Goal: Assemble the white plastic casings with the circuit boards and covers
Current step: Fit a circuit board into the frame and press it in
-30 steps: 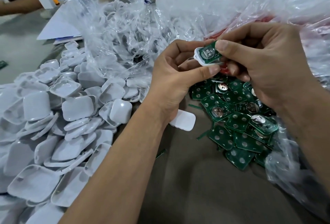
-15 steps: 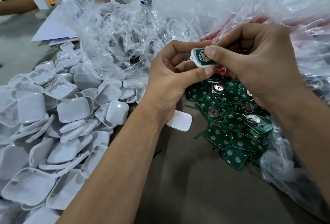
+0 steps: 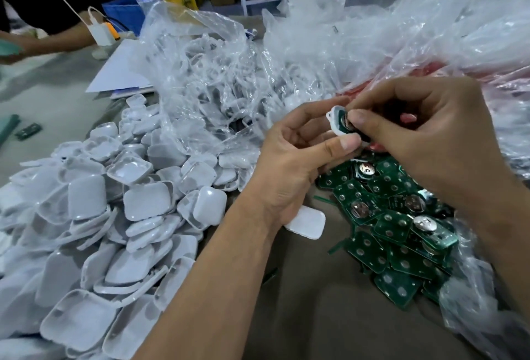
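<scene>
Head view: left hand [image 3: 289, 164] gripped a white casing [image 3: 335, 118]; right hand [image 3: 424, 141] pinched a circuit board [image 3: 342, 124] into it, thumb pressing. No cover fitted yet. Casing pile [image 3: 114, 216] left of it, board pile [image 3: 401, 230] below; most remained unassembled.

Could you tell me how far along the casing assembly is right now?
Done: nothing finished is clearly visible. In hand: the left hand holds a white casing while the right hand presses a green circuit board into it; no cover is on yet. Left: a large pile of white casings and many loose boards.
</scene>
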Tool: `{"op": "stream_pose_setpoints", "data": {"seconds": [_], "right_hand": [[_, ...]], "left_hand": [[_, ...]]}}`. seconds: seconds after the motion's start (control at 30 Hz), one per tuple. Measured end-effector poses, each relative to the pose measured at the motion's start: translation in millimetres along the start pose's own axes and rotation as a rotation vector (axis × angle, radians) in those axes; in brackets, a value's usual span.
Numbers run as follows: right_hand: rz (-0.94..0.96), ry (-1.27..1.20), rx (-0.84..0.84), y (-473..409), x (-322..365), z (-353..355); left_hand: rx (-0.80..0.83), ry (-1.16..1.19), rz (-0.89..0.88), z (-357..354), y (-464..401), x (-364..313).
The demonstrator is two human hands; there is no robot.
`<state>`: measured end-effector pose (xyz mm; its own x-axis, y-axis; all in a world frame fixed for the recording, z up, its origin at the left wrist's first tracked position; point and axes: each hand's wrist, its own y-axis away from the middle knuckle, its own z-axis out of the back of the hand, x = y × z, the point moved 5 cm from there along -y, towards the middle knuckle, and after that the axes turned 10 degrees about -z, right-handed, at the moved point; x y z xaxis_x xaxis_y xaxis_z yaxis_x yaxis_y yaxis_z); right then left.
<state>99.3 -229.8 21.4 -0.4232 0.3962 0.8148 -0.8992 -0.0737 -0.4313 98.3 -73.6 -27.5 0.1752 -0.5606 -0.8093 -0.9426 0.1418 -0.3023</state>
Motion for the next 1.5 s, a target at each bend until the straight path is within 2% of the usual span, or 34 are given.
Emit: {"op": "stream_pose_setpoints", "data": {"seconds": [0.23, 0.4, 0.77, 1.5], "right_hand": [[0.102, 0.045, 0.006, -0.1, 7.3, 6.1], [0.185, 0.096, 0.050, 0.0, 14.1, 5.4], [0.184, 0.124, 0.054, 1.5, 12.5, 1.6], [0.202, 0.187, 0.022, 5.0, 22.6, -1.3]], "left_hand": [[0.044, 0.228, 0.149, -4.9, 0.7, 4.0], [0.076, 0.265, 0.199, -8.5, 2.8, 3.9], [0.004, 0.356, 0.314, -8.2, 4.1, 7.6], [0.033, 0.389, 0.333, -6.0, 6.8, 2.9]]}}
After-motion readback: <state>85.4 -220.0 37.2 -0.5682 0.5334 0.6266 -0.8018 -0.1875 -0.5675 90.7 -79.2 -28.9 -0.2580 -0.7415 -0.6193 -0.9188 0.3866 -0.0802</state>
